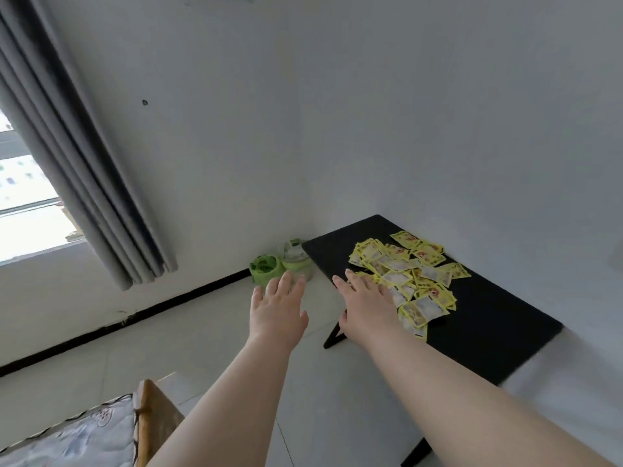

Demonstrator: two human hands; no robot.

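- Yellow cards [409, 276] lie in a loose heap on the black table [499, 318], toward its far half.
- Right hand [365, 306] reaches over the table's near-left edge, fingers straight and slightly spread; its fingertips seem to touch the heap's edge, though the view is unclear.
- Left hand [276, 306] hovers flat over the floor, fingers extended, holding nothing, near green containers [281, 262].

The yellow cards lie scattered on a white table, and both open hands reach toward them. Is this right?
Not quite. The head view shows that the table is black, not white. The rest holds: the yellow cards lie scattered on it, and the left hand and right hand, both open, reach toward them.
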